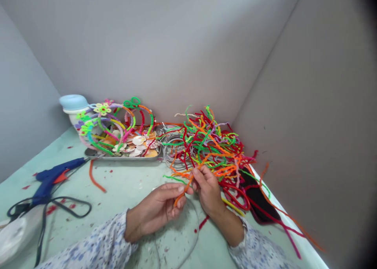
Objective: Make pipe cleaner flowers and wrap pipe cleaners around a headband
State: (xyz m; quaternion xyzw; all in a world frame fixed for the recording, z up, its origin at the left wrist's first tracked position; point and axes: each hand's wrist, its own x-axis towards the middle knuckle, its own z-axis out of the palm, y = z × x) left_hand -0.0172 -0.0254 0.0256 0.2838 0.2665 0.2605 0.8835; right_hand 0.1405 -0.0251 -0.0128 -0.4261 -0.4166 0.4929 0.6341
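My left hand [160,210] pinches an orange pipe cleaner [184,190] together with a thin metal wire hoop [194,237] that curves down toward me. My right hand [207,188] is closed on the same orange pipe cleaner a little higher, at the near edge of a big tangled heap of red, orange, green and yellow pipe cleaners [215,147]. Both hands rest low over the pale green table [123,182].
A metal tray [123,156] at the back holds shells and pipe-cleaner-wrapped headbands [114,123]. Bare wire hoops [173,147] lie beside it. A blue glue gun [51,178] with black cord lies left. A loose orange pipe cleaner [96,178], a black pouch [259,200], grey walls around.
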